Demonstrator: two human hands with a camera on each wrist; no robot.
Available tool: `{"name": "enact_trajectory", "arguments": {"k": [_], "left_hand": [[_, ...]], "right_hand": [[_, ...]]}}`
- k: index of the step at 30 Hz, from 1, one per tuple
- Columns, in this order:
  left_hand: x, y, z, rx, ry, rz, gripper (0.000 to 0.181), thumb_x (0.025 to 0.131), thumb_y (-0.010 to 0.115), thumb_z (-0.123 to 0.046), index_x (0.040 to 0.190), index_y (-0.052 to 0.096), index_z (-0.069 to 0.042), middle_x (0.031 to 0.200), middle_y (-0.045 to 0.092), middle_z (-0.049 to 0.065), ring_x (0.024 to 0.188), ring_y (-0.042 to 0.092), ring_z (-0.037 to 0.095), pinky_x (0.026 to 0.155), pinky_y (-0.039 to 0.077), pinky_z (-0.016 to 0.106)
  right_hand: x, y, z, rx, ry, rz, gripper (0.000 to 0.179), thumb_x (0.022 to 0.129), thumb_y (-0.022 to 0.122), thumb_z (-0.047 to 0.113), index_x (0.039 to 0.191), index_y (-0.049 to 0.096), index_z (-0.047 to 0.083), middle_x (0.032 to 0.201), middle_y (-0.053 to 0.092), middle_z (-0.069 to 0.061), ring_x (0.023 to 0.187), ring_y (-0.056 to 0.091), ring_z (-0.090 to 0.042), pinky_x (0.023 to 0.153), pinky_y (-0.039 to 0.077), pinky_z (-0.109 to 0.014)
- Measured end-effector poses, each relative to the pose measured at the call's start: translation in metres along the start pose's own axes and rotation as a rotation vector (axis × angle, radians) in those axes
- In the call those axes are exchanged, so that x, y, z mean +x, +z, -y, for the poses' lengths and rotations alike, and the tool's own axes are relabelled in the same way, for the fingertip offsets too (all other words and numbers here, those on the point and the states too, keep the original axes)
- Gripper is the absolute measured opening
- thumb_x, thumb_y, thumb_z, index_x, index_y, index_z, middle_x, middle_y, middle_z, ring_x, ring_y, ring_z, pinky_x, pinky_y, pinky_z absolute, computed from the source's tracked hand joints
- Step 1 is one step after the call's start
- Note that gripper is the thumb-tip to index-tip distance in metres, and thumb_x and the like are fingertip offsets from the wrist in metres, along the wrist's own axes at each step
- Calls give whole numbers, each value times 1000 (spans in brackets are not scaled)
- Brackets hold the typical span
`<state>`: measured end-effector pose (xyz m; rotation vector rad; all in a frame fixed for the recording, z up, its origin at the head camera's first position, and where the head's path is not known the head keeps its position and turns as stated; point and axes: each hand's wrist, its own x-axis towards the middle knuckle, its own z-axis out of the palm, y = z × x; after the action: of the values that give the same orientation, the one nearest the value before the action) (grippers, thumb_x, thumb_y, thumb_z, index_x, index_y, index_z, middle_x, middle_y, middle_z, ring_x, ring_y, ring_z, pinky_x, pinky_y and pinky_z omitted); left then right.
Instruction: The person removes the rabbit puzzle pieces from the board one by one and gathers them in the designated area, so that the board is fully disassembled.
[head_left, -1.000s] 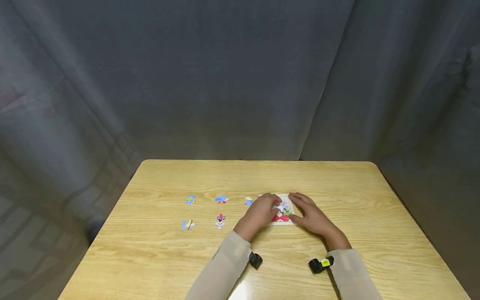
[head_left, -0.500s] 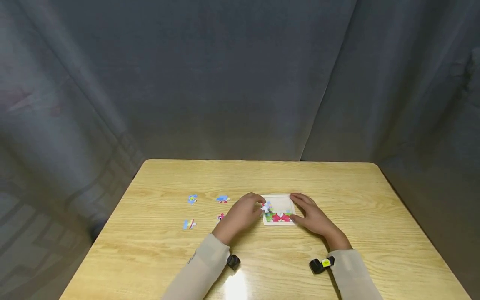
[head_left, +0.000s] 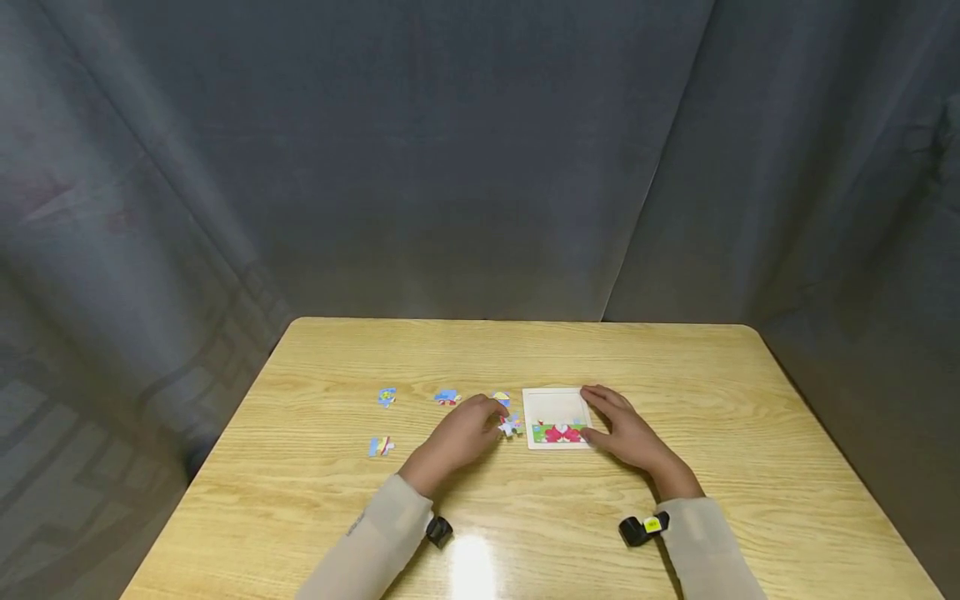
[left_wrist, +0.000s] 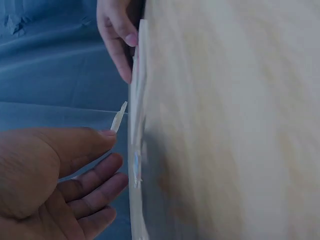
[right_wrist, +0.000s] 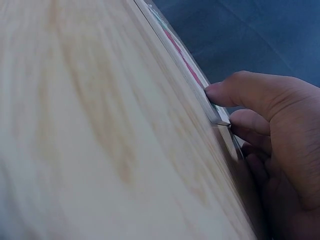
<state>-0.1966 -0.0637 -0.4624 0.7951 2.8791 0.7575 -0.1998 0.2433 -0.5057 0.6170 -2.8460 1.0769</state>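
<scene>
My left hand (head_left: 467, 432) pinches a jigsaw piece (head_left: 511, 426), white with blue and pink, just left of a square puzzle tray (head_left: 555, 408). The left wrist view shows that piece edge-on (left_wrist: 118, 118) at the thumb tip, other fingers loosely curled below. Along the tray's near side lies a row of fitted pieces (head_left: 562, 433), green with red shapes; its upper part is bare. My right hand (head_left: 624, 429) holds the tray's right side. In the right wrist view, its thumb (right_wrist: 220, 95) presses on the rim while the fingers bend beside the edge.
Left of the tray lie loose jigsaw pieces: a blue one with yellow (head_left: 386, 397), a blue and red one (head_left: 447, 397), a yellow-topped one (head_left: 501, 398) and a striped one (head_left: 381, 447). The wooden table (head_left: 637, 358) ends before a grey curtain (head_left: 480, 167).
My left hand has moved left from over the tray with the jigsaw piece, baring the tray's upper part. It now covers the spot of the pink-and-white face piece. My right hand has stayed put.
</scene>
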Motion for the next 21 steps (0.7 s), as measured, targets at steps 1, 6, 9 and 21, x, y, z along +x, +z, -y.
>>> {"name": "enact_trajectory", "arguments": {"k": [1, 6, 9, 21], "left_hand": [[-1, 0, 1, 6, 3, 2, 24, 93, 65, -15, 117, 66, -12, 113, 62, 0, 107, 58, 15, 93, 48, 31], [-7, 1, 8, 33, 10, 24, 22, 92, 67, -15, 114, 67, -12, 109, 62, -1, 103, 59, 14, 91, 49, 31], [-9, 0, 11, 63, 22, 37, 21, 92, 67, -14, 113, 67, -13, 109, 62, -1, 104, 59, 14, 91, 49, 32], [-7, -2, 9, 229, 87, 28, 16, 90, 70, -14, 106, 70, -18, 102, 62, -2, 93, 59, 14, 77, 52, 28]], "right_hand": [[0, 0, 0, 1, -2, 1, 69, 89, 71, 23, 146, 40, -1, 151, 34, -20, 139, 25, -42, 108, 25, -61], [-1, -1, 1, 8, -3, 1, 69, 89, 71, 22, 146, 41, -1, 150, 34, -21, 139, 25, -42, 108, 25, -61], [-1, -1, 1, 13, 2, 0, 69, 89, 72, 23, 146, 41, -1, 150, 34, -21, 139, 25, -42, 108, 25, -62], [0, 1, 0, 13, -1, 2, 69, 89, 71, 23, 146, 40, 0, 151, 34, -21, 140, 25, -41, 108, 25, -61]]}}
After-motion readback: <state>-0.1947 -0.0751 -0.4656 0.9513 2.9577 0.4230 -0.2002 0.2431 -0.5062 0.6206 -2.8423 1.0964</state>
